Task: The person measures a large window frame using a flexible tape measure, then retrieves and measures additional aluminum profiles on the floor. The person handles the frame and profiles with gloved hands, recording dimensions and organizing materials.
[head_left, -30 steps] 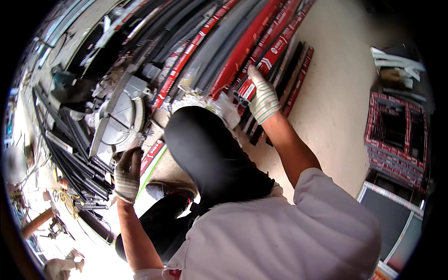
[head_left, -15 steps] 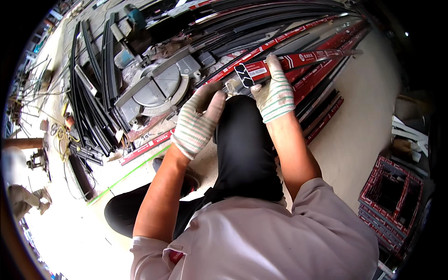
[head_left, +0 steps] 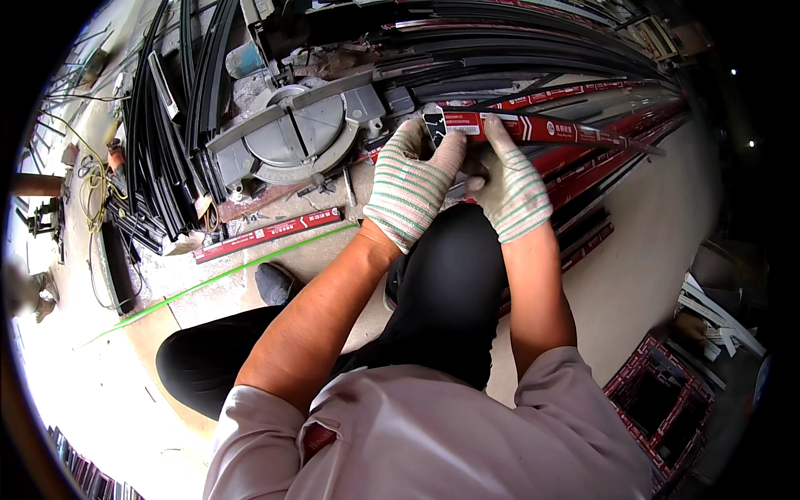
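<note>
A long dark profile bar with red printed film [head_left: 562,132] runs from above my knee toward the far right. Its cut end, black with pale edges, shows the hollow section at the left. My left hand [head_left: 412,187], in a white glove with green stripes, grips the bar close to that end. Farther right along it, my right hand [head_left: 512,187], gloved the same way, holds the bar with a finger up against the red face and the others curled beneath. The mitre saw's round grey table [head_left: 296,137] with its fence sits left of the bar's end.
Black profiles [head_left: 196,100] lie bundled left of the saw, with more across the back. Red-filmed bars [head_left: 583,171] rest under the held one. A short red piece [head_left: 267,236] lies before the saw near a green line. Red-filmed frames [head_left: 658,400] are stacked at lower right.
My left hand has moved right and up and closed on the end of the bar. The right hand remains on the bar, its fingers shifted. The view has swung slightly.
</note>
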Motion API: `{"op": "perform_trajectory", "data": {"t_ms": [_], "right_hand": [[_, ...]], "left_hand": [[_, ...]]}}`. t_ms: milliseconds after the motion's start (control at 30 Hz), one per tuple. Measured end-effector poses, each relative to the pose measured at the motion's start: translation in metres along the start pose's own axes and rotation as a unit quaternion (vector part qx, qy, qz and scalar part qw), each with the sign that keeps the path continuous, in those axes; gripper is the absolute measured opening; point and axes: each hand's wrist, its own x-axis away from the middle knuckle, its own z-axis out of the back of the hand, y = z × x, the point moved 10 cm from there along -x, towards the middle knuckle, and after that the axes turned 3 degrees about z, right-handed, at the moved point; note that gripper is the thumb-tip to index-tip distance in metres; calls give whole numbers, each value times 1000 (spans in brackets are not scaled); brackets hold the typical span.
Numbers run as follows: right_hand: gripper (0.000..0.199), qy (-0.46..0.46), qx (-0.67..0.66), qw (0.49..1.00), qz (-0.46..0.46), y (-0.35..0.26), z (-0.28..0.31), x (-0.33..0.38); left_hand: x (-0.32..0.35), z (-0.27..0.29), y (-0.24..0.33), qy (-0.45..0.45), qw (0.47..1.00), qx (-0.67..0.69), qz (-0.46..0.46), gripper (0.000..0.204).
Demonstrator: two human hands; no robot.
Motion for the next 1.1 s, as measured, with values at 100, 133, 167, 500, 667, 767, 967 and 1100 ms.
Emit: {"op": "perform_trajectory", "data": {"t_ms": [100,133,167,500,667,767,967,1100], "right_hand": [[45,-45,26,998,-28,-1,5,-3],[44,-13,95,995,-28,-3,16,0],[43,15,166,986,-29,-4,26,2],[83,-139,720,509,450,-47,0,-24],[71,-205,731,481,439,-22,11,-52],[69,-213,730,499,415,-18,7,-56],[68,-209,735,513,392,-8,11,-66],[68,-203,732,521,389,-7,10,-64]], "left_hand": [[-13,5,-8,3,1000,12,-19,18],[-14,8,-10,4,1000,10,-20,18],[-17,14,-11,9,1000,8,-22,18],[-25,55,-63,38,996,45,73,23],[-23,67,-85,36,988,82,126,27],[-19,77,-102,35,977,139,161,33],[-19,82,-117,37,970,176,162,33],[-18,82,-117,30,970,174,169,31]]}}
